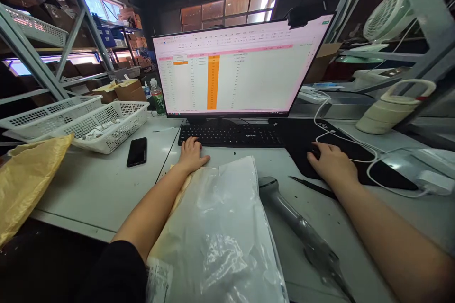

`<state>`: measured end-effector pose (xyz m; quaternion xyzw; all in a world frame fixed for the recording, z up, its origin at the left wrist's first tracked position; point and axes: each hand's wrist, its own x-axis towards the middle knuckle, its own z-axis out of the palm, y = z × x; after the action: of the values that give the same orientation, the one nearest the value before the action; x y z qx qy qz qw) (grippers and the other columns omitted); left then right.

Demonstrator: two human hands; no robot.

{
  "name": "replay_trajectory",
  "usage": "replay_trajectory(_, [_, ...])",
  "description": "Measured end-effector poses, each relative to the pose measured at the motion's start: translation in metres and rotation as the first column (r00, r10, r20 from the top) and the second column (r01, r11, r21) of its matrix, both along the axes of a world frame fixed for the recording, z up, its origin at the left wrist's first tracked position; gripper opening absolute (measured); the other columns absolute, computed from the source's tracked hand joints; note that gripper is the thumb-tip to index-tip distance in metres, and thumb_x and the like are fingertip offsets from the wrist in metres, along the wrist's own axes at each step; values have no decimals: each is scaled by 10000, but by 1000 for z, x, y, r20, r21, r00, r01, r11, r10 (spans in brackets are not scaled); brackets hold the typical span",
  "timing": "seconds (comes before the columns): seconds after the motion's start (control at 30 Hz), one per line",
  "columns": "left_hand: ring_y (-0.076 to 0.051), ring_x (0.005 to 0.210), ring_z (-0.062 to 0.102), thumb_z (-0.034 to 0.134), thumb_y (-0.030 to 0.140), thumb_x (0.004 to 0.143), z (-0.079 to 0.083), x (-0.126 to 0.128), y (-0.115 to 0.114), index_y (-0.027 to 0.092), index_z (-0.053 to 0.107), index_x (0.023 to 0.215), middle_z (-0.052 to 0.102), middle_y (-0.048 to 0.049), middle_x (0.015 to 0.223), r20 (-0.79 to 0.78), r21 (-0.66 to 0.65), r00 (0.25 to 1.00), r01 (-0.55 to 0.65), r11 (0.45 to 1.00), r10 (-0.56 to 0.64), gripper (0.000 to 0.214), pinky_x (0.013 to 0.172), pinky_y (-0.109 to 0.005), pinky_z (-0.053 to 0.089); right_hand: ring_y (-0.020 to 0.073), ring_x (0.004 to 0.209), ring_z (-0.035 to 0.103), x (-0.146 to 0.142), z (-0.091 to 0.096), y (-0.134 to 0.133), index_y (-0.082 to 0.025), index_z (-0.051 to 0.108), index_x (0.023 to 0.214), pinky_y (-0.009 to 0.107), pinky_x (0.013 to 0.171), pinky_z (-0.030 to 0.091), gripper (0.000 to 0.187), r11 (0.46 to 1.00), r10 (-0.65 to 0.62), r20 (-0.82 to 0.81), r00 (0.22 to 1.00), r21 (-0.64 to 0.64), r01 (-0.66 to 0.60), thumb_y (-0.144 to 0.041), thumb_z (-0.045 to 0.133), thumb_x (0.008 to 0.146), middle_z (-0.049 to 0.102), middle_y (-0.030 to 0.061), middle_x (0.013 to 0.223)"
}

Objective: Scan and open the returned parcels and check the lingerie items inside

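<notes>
My left hand (192, 155) rests at the lower left corner of a black keyboard (231, 135), fingers stretched over the keys. On the black mouse pad (298, 144), my right hand (332, 163) is curled over a dark computer mouse (314, 152), mostly hidden under the palm and fingers. Beyond the keyboard a monitor (263, 80) shows a spreadsheet with an orange column. A white plastic mailing bag (220, 227) lies in front of me, beside my left forearm. Between the bag and my right arm is a grey handheld barcode scanner (287, 208).
A black phone (137, 152) lies left of the keyboard, near white plastic baskets (106, 139). A yellow bag (31, 180) is at the left edge. White cables (373, 155), a box cutter (313, 186) and a cream tumbler (387, 111) are on the right. A green bottle (156, 97) stands behind.
</notes>
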<state>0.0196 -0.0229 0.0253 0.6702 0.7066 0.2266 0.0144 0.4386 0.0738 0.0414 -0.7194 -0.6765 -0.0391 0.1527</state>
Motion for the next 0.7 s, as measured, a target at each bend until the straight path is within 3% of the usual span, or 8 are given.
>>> replay_trajectory(0.1, [-351,1501,236,682,423,847,0,-10,7,145,521,1139,347,-217,1538,18,48,994,-110,993,109,434,1247,-483,162,370,1218,549,-2,2,-2,-148,516,1454,445,904,459,532,1000,2,1,1000,11,-2,-417,383,1015,522,212,1434])
replay_trajectory(0.23, [-344,1492,272,662,429,862,1,-17,11,140,487,1240,337,-213,1544,37,72,987,-157,985,155,507,1222,-442,243,354,1200,560,-3,3,-4,-155,527,1441,429,902,456,515,1000,-2,9,1000,30,2,-406,391,1012,534,199,1429])
replay_trajectory(0.43, [-390,1475,283,667,534,856,3,-16,10,111,449,1407,268,-217,1609,-31,63,994,-102,993,104,729,1208,-472,274,360,1192,561,-2,0,-4,-148,531,1432,427,894,448,512,999,3,20,1000,47,-4,-404,387,1013,539,204,1416])
replay_trajectory(0.6, [-428,1458,296,600,620,876,2,-17,11,216,534,1416,254,-153,1645,-98,8,993,-62,998,63,677,1193,-538,281,362,1182,560,-3,2,-5,-158,547,1420,440,885,452,503,998,6,5,1000,56,-6,-390,397,1000,537,205,1421])
replay_trajectory(0.7, [-420,1505,220,601,593,881,0,-17,11,234,498,1462,206,-130,1668,-78,34,993,-82,996,85,691,1223,-535,234,362,1198,554,-4,4,-8,-156,552,1420,434,897,452,512,1000,-7,18,1000,29,7,-390,384,996,532,190,1431])
